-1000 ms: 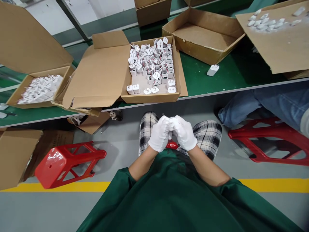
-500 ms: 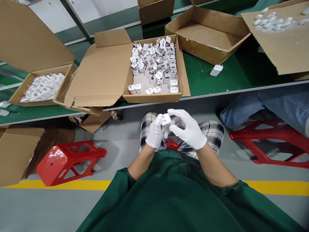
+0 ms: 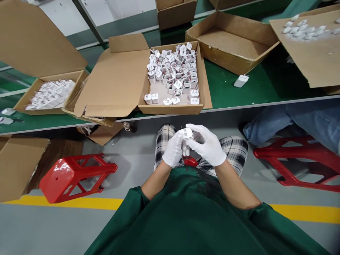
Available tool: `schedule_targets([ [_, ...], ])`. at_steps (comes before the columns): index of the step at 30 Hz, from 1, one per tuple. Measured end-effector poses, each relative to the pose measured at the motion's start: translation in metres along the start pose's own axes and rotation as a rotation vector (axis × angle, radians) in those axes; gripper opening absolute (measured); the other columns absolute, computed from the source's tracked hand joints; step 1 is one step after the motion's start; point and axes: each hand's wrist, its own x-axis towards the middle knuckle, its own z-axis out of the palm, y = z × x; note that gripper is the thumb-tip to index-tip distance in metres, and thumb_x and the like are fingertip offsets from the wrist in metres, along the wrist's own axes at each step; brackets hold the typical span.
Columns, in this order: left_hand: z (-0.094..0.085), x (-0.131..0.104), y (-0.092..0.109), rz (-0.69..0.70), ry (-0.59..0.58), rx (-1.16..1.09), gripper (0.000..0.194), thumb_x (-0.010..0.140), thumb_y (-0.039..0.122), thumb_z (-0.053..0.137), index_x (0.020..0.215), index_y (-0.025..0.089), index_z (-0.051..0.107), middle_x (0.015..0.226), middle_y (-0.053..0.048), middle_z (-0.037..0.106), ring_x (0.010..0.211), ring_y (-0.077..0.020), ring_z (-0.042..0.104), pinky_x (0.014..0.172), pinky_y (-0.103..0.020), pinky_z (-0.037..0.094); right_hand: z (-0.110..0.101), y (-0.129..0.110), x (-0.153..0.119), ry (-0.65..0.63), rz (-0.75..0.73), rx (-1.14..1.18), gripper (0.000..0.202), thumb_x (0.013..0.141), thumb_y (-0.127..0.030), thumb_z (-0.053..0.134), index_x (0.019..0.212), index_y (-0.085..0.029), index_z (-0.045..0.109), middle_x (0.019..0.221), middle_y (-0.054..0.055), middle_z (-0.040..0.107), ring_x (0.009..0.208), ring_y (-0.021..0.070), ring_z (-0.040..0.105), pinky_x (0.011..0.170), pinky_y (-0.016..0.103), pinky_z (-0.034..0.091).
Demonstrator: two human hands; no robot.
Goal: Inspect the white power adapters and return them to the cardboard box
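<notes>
Above my lap, both my hands wear white gloves. My left hand [image 3: 173, 150] is closed around a small white charger plug [image 3: 187, 133], which shows above its fingertips. My right hand [image 3: 209, 146] curls in from the other side, its index finger and thumb bent at the plug's right end. The fingers partly hide the plug. Beyond the hands, an open cardboard box [image 3: 170, 109] on the bench holds many white charger housings, some with red wires showing. A few finished-looking plugs stand along the box's front.
A box of white parts [image 3: 50, 95] stands at left on the green bench [image 3: 223, 90]. A single plug [image 3: 241, 81] lies by a shallow carton [image 3: 225, 56]. Red stools [image 3: 61, 180] flank me; a person's jeans-clad leg [image 3: 297, 122] is at right.
My right hand's fingers have come in from beside the plug to touch it. The plug has shifted slightly right, and the view has moved a little.
</notes>
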Motion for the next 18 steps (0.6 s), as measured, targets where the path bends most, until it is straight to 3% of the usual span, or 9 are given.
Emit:
schedule_targets([
  [3,-0.002,-0.002,0.001,-0.027,-0.032,-0.111,0.058,0.081,0.073,0.052,0.096,0.017,0.057,0.042,0.004,0.053,0.033,-0.0122,0.047,0.034,-0.023,0.037,0.002,0.004,-0.002,-0.01,-0.015,-0.056,0.041,0.083,-0.039,0.071,0.121,-0.024,0.067,0.119,0.009,0.069,0.098,0.0214,0.069,0.086,0.037,0.058],
  [8,-0.011,-0.009,-0.005,-0.098,-0.092,-0.198,0.045,0.077,0.061,0.056,0.078,0.016,0.057,0.044,-0.001,0.057,0.034,-0.0136,0.051,0.034,-0.023,0.037,0.012,0.014,-0.01,-0.079,-0.06,-0.133,0.041,0.083,-0.037,0.07,0.122,-0.025,0.066,0.122,0.008,0.069,0.105,0.0233,0.068,0.09,0.039,0.057],
  [11,-0.02,-0.016,-0.016,-0.122,-0.113,-0.225,0.044,0.076,0.06,0.056,0.068,0.017,0.053,0.042,-0.002,0.056,0.033,-0.0131,0.05,0.035,-0.024,0.037,0.018,0.016,-0.017,-0.134,-0.073,-0.184,0.039,0.085,-0.035,0.067,0.124,-0.026,0.066,0.122,0.008,0.069,0.111,0.0244,0.067,0.096,0.041,0.056],
  [15,-0.034,-0.026,-0.031,-0.118,-0.074,-0.225,0.045,0.075,0.062,0.06,0.071,0.017,0.053,0.043,0.0,0.057,0.035,-0.0139,0.054,0.036,-0.023,0.041,0.021,0.016,-0.022,-0.266,-0.12,-0.203,0.051,0.089,-0.037,0.063,0.138,-0.026,0.057,0.131,0.01,0.066,0.118,0.0249,0.065,0.099,0.041,0.056],
  [18,-0.042,-0.032,-0.038,-0.09,-0.05,-0.231,0.049,0.074,0.065,0.065,0.07,0.017,0.053,0.043,0.0,0.058,0.037,-0.0137,0.054,0.037,-0.023,0.043,0.025,0.013,-0.023,-0.301,-0.158,-0.175,0.043,0.093,-0.041,0.057,0.133,-0.026,0.063,0.129,0.01,0.068,0.117,0.0243,0.066,0.101,0.041,0.055],
])
